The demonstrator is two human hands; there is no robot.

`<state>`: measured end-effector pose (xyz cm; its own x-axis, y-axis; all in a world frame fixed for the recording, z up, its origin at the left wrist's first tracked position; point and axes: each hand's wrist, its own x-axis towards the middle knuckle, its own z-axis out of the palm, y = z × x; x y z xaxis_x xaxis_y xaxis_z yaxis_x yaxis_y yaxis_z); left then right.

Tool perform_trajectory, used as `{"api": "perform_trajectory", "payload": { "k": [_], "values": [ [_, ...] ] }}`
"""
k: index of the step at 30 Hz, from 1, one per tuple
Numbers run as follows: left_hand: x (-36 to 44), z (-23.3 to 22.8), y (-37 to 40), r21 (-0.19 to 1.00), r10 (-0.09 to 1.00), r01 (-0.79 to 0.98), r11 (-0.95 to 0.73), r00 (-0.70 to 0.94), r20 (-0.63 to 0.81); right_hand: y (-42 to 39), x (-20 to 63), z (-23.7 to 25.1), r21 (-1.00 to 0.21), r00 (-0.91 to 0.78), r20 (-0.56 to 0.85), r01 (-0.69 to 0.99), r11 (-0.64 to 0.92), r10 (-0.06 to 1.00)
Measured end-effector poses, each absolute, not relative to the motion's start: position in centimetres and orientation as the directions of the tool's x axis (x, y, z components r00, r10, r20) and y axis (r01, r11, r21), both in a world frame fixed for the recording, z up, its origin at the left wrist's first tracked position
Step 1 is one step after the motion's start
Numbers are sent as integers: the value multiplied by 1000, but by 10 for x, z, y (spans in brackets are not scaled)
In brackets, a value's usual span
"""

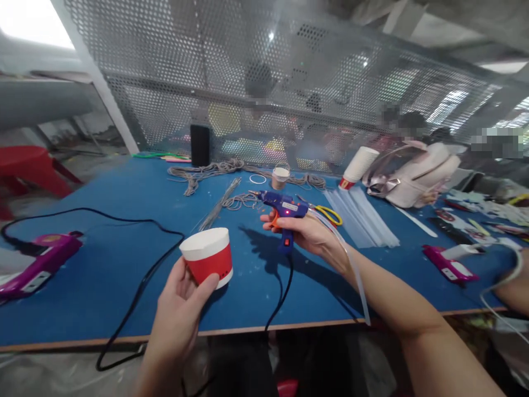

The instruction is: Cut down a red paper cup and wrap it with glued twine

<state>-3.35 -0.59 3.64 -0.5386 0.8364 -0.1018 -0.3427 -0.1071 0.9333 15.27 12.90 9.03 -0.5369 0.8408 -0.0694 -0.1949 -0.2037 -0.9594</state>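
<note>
Left hand (182, 298) has its fingers wrapped around a red-and-white paper cup (208, 257), held upside down just above the blue worktop (103, 220), thumb on the red side. Right hand (308, 231) is closed around the grip of a blue hot glue gun (284, 209), nozzle pointing left toward the far side of the worktop, a clear glue stick (351, 264) trailing out the back over the wrist, and its black cord (281, 292) dropping off the front edge. The little red light on the gun looks lit, so I'd guess it's warm. As for progress, the cup looks bare: no glue or cord on it that I can see, so the gluing seems not yet started. Containers: I can't tell if anything's inside the held cup, since it's base up. There's a smaller paper cup (280, 177) standing by the heap of grey cord (215, 171), contents not visible, and a stack of cups (359, 165) lying tilted next to a fan of spare glue sticks (363, 215). A purple glue gun (39, 264) sits at the far left, another (448, 267) on the right.
</note>
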Motion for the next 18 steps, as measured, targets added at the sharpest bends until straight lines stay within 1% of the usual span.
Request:
{"api": "perform_trajectory", "payload": {
  "k": [4, 10, 14, 16, 18],
  "values": [
    [-16, 44, 3, 940, 884, -328, -99, -463, -69, 115, 176, 89, -963, -446, -80, -195, -184, 892],
    [-7, 51, 21, 960, 922, -274, -59, -384, -53, 111, 193, 74, -934, -375, -126, -269, -237, 918],
    [-11, 58, 35, 960, 947, -276, -39, -317, -53, 113, 195, 69, -898, -418, -221, -264, -351, 881],
    [-12, 63, 44, 951, 957, -309, -28, -284, -64, 115, 195, 70, -860, -453, -287, -266, -435, 844],
    [-13, 67, 53, 934, 963, -357, -12, -257, -86, 116, 195, 71, -830, -462, -324, -280, -483, 825]
  ]
}}
